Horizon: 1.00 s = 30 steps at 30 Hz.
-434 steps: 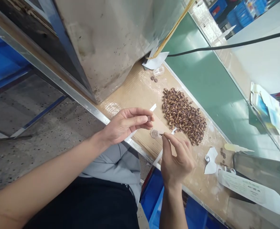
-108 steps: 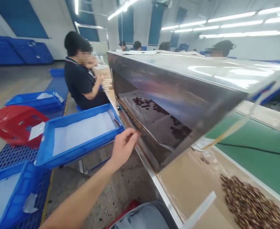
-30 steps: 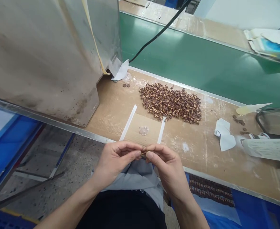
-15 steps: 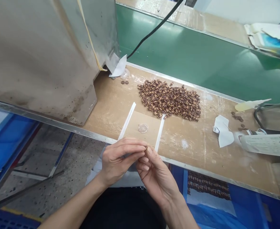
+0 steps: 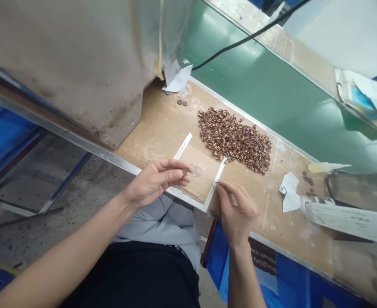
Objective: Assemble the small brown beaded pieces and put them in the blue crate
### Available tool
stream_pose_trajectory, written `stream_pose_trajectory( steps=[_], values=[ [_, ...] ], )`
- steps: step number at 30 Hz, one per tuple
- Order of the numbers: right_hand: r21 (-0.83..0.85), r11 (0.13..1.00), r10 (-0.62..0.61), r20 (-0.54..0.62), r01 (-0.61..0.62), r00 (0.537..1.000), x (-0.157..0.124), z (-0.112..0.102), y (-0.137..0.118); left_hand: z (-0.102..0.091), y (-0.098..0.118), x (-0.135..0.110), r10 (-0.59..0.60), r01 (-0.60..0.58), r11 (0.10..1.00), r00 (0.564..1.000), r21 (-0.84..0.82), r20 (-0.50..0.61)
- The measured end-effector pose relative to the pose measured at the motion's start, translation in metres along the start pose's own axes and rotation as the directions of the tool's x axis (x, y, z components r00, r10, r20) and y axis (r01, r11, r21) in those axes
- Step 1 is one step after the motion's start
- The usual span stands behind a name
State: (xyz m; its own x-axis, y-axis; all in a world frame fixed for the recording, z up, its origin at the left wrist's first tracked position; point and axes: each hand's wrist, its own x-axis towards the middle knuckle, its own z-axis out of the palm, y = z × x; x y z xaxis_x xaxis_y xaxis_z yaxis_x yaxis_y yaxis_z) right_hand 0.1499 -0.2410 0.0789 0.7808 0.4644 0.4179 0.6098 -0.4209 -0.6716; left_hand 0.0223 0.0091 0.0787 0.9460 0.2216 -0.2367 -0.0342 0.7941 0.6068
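Note:
A small brown disc is pinched between the thumb and fingers of my left hand, just left of a clear round plastic piece. That clear piece lies on a cardboard patch between two white strips. My right hand is held apart from the left, near the right-hand strip. Its thumb and forefinger are pressed together, and whatever is at their tips is too small to name. Beyond both hands lies a heap of small brown parts with gold-coloured bits.
A metal housing stands at the left of the bench. Two brown discs lie near its corner. On the right are a crumpled white paper, a pale nozzle bottle and a long white packet. A black cable crosses behind.
My hands were together and have parted, the left going up and the right moving rightward. The brown disc now shows in my left fingers. The whole view has tilted.

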Motion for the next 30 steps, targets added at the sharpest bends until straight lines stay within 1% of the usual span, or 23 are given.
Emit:
stream_pose_trajectory(
  steps=[3, 6, 8, 11, 14, 16, 21, 30],
  values=[
    [0.075, 0.997, 0.018, -0.049, -0.014, 0.999, 0.006, 0.002, -0.011, -0.005, 0.001, 0.004, 0.05, -0.05, 0.998, 0.999, -0.03, 0.01],
    [0.105, 0.994, -0.041, -0.02, 0.042, 0.999, 0.018, 0.007, -0.026, -0.007, -0.002, 0.004, 0.116, -0.115, 0.991, 0.993, -0.07, 0.006],
    [0.08, 0.992, -0.094, 0.016, 0.092, 0.995, 0.027, 0.013, -0.035, -0.008, -0.004, 0.002, 0.143, -0.143, 0.986, 0.99, -0.085, -0.003],
    [0.015, 0.984, -0.175, 0.052, 0.175, 0.983, 0.037, 0.02, -0.043, -0.01, -0.007, 0.0, 0.152, -0.152, 0.984, 0.988, -0.097, -0.006],
    [-0.033, 0.964, -0.261, 0.064, 0.263, 0.963, 0.04, 0.025, -0.045, -0.011, -0.008, 0.0, 0.148, -0.146, 0.982, 0.989, -0.116, 0.012],
    [-0.057, 0.954, -0.289, 0.073, 0.293, 0.955, 0.039, 0.027, -0.045, -0.011, -0.008, -0.001, 0.147, -0.143, 0.981, 0.989, -0.128, 0.023],
    [-0.102, 0.948, -0.295, 0.077, 0.302, 0.952, 0.037, 0.029, -0.047, -0.012, -0.008, -0.001, 0.144, -0.138, 0.981, 0.989, -0.134, 0.034],
    [-0.146, 0.95, -0.272, 0.055, 0.277, 0.961, 0.037, 0.028, -0.048, -0.01, -0.008, -0.002, 0.162, -0.152, 0.977, 0.985, -0.149, 0.058]
  ],
)
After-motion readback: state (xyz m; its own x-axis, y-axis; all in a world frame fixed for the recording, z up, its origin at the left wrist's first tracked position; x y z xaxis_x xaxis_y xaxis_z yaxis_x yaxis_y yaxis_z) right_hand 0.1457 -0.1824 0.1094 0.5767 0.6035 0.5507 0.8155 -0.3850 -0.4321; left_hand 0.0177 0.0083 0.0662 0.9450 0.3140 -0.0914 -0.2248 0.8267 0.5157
